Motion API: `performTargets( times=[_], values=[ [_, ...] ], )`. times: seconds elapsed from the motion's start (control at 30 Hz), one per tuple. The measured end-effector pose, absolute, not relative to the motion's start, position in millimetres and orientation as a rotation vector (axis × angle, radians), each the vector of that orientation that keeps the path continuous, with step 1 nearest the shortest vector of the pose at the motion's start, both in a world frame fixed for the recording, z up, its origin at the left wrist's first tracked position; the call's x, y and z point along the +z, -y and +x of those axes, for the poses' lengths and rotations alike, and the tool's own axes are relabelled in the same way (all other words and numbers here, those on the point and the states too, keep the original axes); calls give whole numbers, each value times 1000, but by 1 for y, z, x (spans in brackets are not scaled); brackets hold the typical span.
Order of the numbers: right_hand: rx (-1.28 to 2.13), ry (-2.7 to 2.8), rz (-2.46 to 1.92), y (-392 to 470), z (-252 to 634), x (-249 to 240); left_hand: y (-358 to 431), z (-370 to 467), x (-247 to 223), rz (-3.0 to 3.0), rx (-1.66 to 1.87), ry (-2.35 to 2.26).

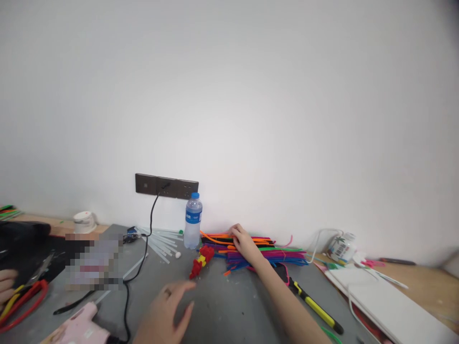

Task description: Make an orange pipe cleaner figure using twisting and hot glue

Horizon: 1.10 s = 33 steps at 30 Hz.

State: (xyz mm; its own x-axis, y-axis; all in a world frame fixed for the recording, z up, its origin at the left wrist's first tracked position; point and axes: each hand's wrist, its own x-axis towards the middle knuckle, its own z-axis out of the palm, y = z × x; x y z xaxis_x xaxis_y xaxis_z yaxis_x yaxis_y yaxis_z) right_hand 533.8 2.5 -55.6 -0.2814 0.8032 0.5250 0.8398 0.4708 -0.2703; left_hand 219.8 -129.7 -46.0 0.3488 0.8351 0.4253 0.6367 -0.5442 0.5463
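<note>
Reaching over the grey mat [229, 306], my right hand [244, 242] rests on a pile of coloured pipe cleaners [267, 255], its fingertips bent down at orange ones near the wall. Whether it grips any of them is hidden. My left hand [168, 310] is slightly blurred at the lower middle, thumb and index finger apart, with nothing between them. Just beyond it lies a small red and yellow fuzzy figure [202, 262]. A water bottle with a blue cap [193, 222] stands behind the figure.
Glue sticks [159, 243] and a black cable [146, 248] lie left of the bottle. A pink glue gun [81, 327] is at the lower left, near red-handled scissors [27, 306] and another person's hand [7, 284]. At right are a yellow cutter [319, 313] and white board [383, 298].
</note>
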Motion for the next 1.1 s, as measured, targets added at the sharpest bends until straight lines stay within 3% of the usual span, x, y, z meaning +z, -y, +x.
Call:
performTargets(
  times=[0.17, 0.37, 1.1],
  values=[
    [-160, 2107, -1421, 0, 530, -58, 57, 298, -1, 2501, 622, -1408],
    [-227, 2113, -1494, 4, 522, -53, 6, 352, -1, 2606, 474, -1461],
    [-101, 1601, -1328, 17, 564, -12, -18, 368, -32, 2608, 186, -1580]
  ],
)
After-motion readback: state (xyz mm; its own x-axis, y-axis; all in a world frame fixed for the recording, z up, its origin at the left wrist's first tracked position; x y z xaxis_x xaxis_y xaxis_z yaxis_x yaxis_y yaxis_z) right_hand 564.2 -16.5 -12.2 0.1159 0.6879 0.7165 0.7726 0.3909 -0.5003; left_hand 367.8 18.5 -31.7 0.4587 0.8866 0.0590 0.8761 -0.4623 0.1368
